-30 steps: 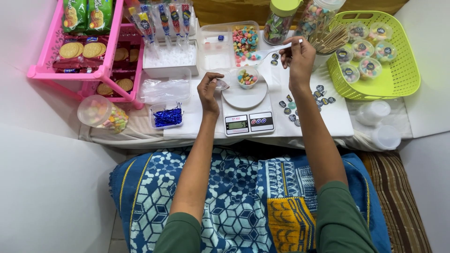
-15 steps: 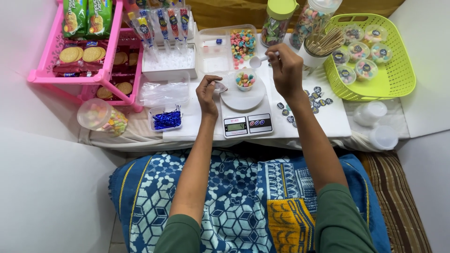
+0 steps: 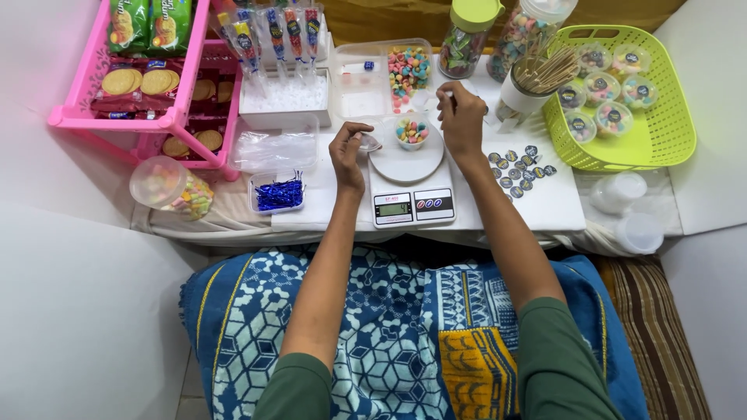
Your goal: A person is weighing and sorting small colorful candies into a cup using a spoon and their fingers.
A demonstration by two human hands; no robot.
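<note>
Head view: kitchen scale (image 3: 411, 187) as landmark. Small cup of coloured candies (image 3: 412, 132) sits on its round platform. Left hand (image 3: 348, 154), just left of the platform, pinches a clear lid (image 3: 369, 142). Right hand (image 3: 461, 117), above the platform's right edge, grips what looks like a small scoop. Adding candies slowly while watching the display seems wise, lid held ready.

Low white table (image 3: 560, 206) set against a mustard-yellow backdrop (image 3: 389, 19). White panels flank both sides (image 3: 78, 311). Pink plastic rack (image 3: 117, 117) stands at the table's left end, lime-green basket (image 3: 669, 140) at its right. Striped brown mat (image 3: 661, 334) on the floor, lower right. Even, soft light; no hard shadows.
</note>
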